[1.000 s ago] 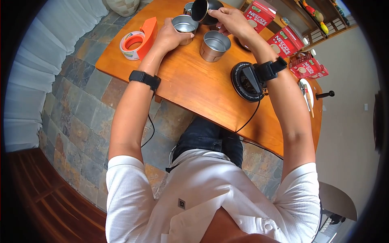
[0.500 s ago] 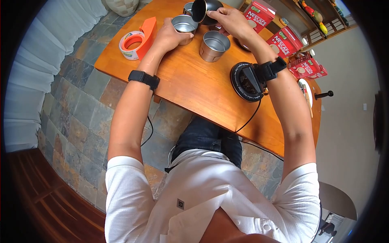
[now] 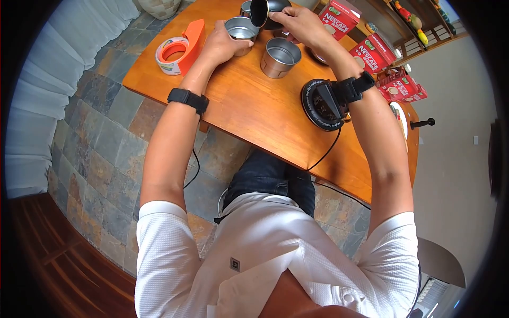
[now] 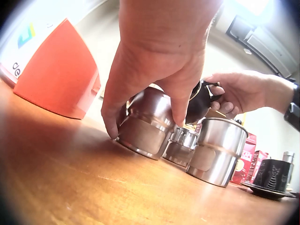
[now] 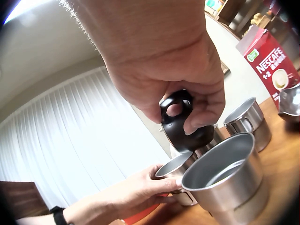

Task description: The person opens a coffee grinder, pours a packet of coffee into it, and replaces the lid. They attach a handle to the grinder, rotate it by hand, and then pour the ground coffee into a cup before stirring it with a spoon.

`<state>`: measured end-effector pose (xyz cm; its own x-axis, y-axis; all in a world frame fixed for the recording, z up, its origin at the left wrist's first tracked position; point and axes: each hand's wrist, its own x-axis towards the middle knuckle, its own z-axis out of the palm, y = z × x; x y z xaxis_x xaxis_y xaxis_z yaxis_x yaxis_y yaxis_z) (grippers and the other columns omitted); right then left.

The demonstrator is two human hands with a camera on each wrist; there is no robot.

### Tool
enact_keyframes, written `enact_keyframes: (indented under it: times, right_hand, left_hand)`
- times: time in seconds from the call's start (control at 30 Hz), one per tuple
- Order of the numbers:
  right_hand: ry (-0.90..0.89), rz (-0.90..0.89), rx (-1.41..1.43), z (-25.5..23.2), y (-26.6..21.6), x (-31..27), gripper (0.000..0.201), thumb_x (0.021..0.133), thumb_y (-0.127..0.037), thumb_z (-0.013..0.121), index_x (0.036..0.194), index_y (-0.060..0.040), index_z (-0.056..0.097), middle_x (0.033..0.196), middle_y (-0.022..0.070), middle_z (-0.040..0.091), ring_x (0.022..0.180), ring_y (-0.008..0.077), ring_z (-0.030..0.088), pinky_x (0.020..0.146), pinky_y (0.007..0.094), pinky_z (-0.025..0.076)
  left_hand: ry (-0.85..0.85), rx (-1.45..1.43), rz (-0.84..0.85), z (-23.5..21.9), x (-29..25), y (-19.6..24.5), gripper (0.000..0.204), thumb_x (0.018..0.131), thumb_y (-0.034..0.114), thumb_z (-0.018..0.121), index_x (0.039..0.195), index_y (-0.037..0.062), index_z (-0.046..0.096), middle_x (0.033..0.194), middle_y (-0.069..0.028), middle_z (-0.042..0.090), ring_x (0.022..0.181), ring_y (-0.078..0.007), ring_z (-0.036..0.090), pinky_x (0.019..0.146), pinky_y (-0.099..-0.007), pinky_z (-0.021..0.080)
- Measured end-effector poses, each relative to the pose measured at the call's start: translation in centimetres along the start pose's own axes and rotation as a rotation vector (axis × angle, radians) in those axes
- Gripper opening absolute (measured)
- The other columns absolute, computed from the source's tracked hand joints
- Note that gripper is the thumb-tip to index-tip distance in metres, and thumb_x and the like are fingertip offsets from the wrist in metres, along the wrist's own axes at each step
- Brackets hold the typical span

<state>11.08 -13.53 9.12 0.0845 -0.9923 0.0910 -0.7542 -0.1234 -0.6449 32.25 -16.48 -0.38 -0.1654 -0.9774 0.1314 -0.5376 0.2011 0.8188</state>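
Observation:
My left hand grips a metal cup standing on the table, thumb and fingers around its sides. In my right hand is a black cup, pinched by its handle and tipped sideways, its mouth towards the rim of the held metal cup. Whether anything runs out of it I cannot tell. A second metal cup stands just right of the left hand, below the right hand. Behind them, another metal cup shows partly, the rest hidden.
An orange tape dispenser sits left of the left hand. Red Nescafe boxes line the far right side. Under the right wrist lies a black saucer with a black patterned cup on it. A white plate rests near the right edge.
The black cup is tipped slightly further, its mouth showing narrower in the head view. The left hand stays on its metal cup. The head view has shifted a little.

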Motion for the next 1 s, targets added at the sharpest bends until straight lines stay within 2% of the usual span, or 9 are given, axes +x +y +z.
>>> enact_keyframes:
  times: [0.2,0.27,0.37,0.43,0.5,0.8,0.87,0.93,1.0]
  right_hand:
    - [0.032,-0.013,-0.021,0.1,-1.3,-0.6,0.046,0.095,-0.051,0.062,0.094,-0.0057,0.067,0.076,0.0023,0.061,0.068,0.0117,0.061,0.063,0.0288,0.052]
    - [-0.007,-0.007,-0.089,-0.9,-2.8,-1.0,0.040,0.097,-0.037,0.059,0.092,0.0023,0.068,0.079,0.0150,0.069,0.068,0.0224,0.067,0.064,0.0348,0.053]
    - [0.007,-0.008,-0.075,-1.3,-4.1,-2.1,0.042,0.094,-0.037,0.061,0.089,0.0045,0.069,0.079,0.0177,0.070,0.072,0.0260,0.066,0.069,0.0381,0.051]
    - [0.007,-0.005,-0.074,-1.0,-3.6,-1.5,0.042,0.094,-0.037,0.060,0.090,0.0043,0.069,0.079,0.0176,0.070,0.073,0.0259,0.066,0.069,0.0379,0.052]
    - [0.005,-0.001,-0.073,-0.9,-3.7,-1.5,0.042,0.094,-0.037,0.060,0.090,0.0040,0.069,0.079,0.0175,0.070,0.073,0.0257,0.067,0.068,0.0377,0.052]
    - [0.037,-0.009,-0.074,-0.3,-2.8,-1.2,0.041,0.095,-0.036,0.060,0.089,0.0039,0.069,0.077,0.0155,0.070,0.069,0.0251,0.066,0.065,0.0376,0.053]
    - [0.047,-0.032,-0.045,0.4,-1.2,-0.4,0.048,0.094,-0.052,0.062,0.096,-0.0046,0.067,0.079,0.0038,0.063,0.069,0.0125,0.062,0.064,0.0288,0.053]
    - [0.004,-0.025,-0.051,0.0,-0.7,-0.2,0.048,0.094,-0.052,0.063,0.097,-0.0044,0.067,0.080,0.0043,0.063,0.070,0.0126,0.063,0.064,0.0290,0.053]
    - [-0.027,-0.024,-0.056,-0.4,-1.0,-0.2,0.048,0.094,-0.052,0.063,0.098,-0.0041,0.067,0.081,0.0047,0.064,0.071,0.0126,0.064,0.065,0.0291,0.054]
  left_hand:
    - [0.008,-0.036,0.028,0.0,-0.1,-0.2,0.089,0.072,0.036,0.087,0.136,-0.0052,0.041,0.124,-0.0234,0.064,0.117,-0.0302,0.064,0.100,-0.0364,0.049]
    - [0.008,-0.033,0.032,0.1,-0.1,-0.2,0.089,0.071,0.036,0.087,0.136,-0.0053,0.041,0.124,-0.0233,0.064,0.117,-0.0302,0.064,0.100,-0.0364,0.049]
    - [0.008,-0.037,0.032,0.0,-0.1,-0.3,0.090,0.071,0.036,0.087,0.136,-0.0053,0.041,0.124,-0.0232,0.064,0.117,-0.0302,0.064,0.100,-0.0364,0.049]
    - [0.008,-0.046,0.030,0.0,0.0,-0.3,0.090,0.071,0.036,0.087,0.136,-0.0052,0.041,0.124,-0.0231,0.064,0.117,-0.0301,0.064,0.100,-0.0365,0.049]
    - [0.030,-0.069,0.064,0.2,0.1,-0.6,0.092,0.066,0.038,0.088,0.130,-0.0094,0.042,0.120,-0.0270,0.065,0.113,-0.0350,0.066,0.095,-0.0381,0.052]
    - [0.050,-0.098,0.074,0.6,0.5,-1.0,0.095,0.064,0.037,0.088,0.132,-0.0101,0.041,0.120,-0.0282,0.065,0.113,-0.0359,0.065,0.096,-0.0389,0.052]
    - [0.048,-0.079,0.073,0.6,0.6,-1.0,0.096,0.064,0.037,0.088,0.132,-0.0110,0.041,0.119,-0.0289,0.065,0.113,-0.0364,0.065,0.096,-0.0391,0.052]
    - [0.048,-0.059,0.075,0.6,0.6,-0.9,0.096,0.064,0.037,0.088,0.132,-0.0120,0.040,0.119,-0.0296,0.065,0.113,-0.0369,0.066,0.096,-0.0393,0.052]
    - [-0.018,-0.013,0.002,0.1,0.2,-0.1,0.090,0.069,0.035,0.087,0.135,-0.0078,0.042,0.124,-0.0246,0.064,0.117,-0.0303,0.063,0.101,-0.0365,0.048]
